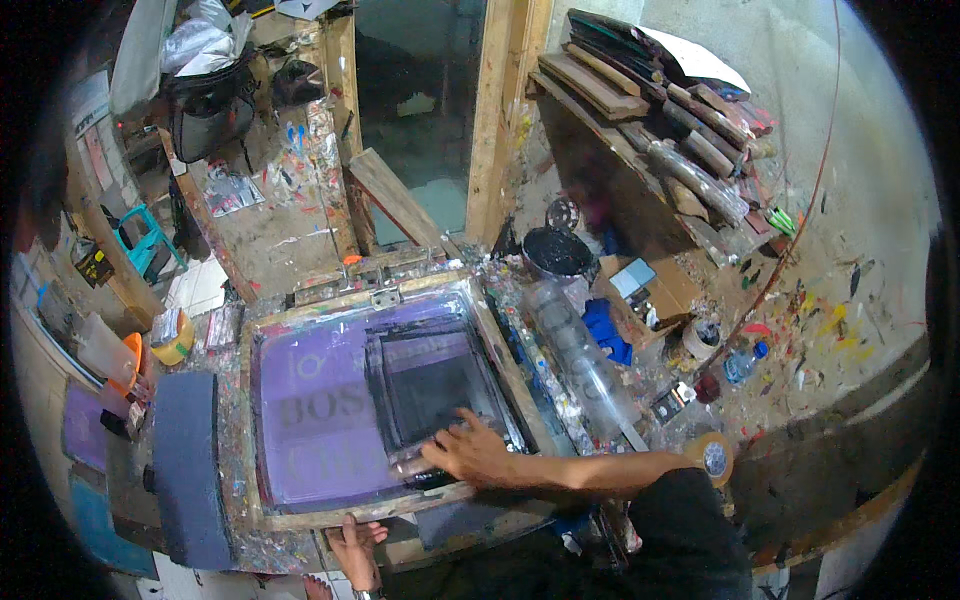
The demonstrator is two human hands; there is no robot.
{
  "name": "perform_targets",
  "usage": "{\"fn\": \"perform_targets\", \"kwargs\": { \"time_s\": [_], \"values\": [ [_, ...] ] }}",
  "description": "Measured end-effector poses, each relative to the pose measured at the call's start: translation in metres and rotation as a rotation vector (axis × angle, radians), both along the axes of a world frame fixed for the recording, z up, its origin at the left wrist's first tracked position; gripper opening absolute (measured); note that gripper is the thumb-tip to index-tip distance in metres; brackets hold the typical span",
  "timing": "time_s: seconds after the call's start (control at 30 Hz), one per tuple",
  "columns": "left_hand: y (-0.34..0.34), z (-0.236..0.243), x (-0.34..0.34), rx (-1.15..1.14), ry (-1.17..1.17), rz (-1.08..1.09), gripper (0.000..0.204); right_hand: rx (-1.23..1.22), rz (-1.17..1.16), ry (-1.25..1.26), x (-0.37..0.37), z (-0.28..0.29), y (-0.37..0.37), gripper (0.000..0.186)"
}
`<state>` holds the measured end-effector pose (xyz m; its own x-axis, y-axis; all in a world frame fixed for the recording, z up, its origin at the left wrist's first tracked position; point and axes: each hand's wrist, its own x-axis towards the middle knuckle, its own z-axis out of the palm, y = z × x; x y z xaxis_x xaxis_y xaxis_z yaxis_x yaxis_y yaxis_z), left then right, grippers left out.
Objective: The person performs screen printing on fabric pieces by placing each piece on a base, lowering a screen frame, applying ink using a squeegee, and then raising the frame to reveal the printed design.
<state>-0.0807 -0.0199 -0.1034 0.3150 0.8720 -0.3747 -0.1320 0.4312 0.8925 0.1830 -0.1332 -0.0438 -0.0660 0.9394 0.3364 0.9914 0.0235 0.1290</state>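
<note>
**A:** Where is the work centred?

**B:** On a wooden frame [250, 400], set on a paint-spattered bench, its purple mesh [310, 335] crossed by faint lettering and darkened at right by black ink [435, 390].

**A:** And the hands?

**B:** At the ink's near edge, what looks like a squeegee [410, 467] is gripped by the right hand [468, 452], its fingers bent over the tool, which is mostly hidden. The frame's near bar is met by the left hand [353, 550]; whether it is clasped or merely touched cannot be told.

**A:** What could be spoiled?

**B:** An even coat, in all likelihood. If the tool were tilted or pressed unevenly, streaks could be left in the ink. Were the frame nudged by the left hand, edges could be blurred.

**A:** Any other hazard?

**B:** The right forearm is held low across the frame's near right corner; by a careless dip, ink could be smeared onto skin or wood. The grey-blue board [187, 465] beside the frame could also be marked, should inky fingers be carried across.
</note>
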Motion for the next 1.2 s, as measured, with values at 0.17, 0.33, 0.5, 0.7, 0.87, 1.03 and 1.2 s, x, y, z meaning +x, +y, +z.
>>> {"fn": "perform_targets", "kwargs": {
  "time_s": [0.17, 0.33, 0.5, 0.7, 0.87, 1.03, 1.2],
  "values": [
    [0.006, -0.014, -0.009, 0.050, -0.018, -0.041, 0.048, -0.124, -0.185, 0.255, 0.102, 0.041, 0.107, 0.040],
    [0.006, -0.011, -0.010, 0.008, -0.031, -0.009, 0.057, -0.002, -0.179, 0.211, 0.139, 0.033, 0.151, 0.047],
    [-0.006, -0.014, -0.009, -0.047, -0.009, 0.028, 0.051, 0.020, -0.186, 0.182, 0.055, 0.016, 0.077, 0.037],
    [-0.007, 0.006, 0.007, 0.044, 0.019, 0.043, 0.040, -0.151, -0.160, 0.266, -0.025, 0.025, -0.023, 0.038],
    [-0.003, 0.019, -0.022, 0.157, -0.098, 0.017, 0.033, 0.180, -0.240, 0.221, -0.032, 0.081, -0.021, 0.043],
    [0.022, 0.118, 0.023, 0.593, -0.202, 0.038, 0.030, 0.531, -0.338, 0.036, -0.016, 0.153, 0.005, 0.050],
    [0.101, 0.122, 0.176, 1.038, 0.496, -0.461, 0.047, 0.573, -0.310, -0.035, 0.050, 0.247, 0.059, 0.055]
  ]
}}
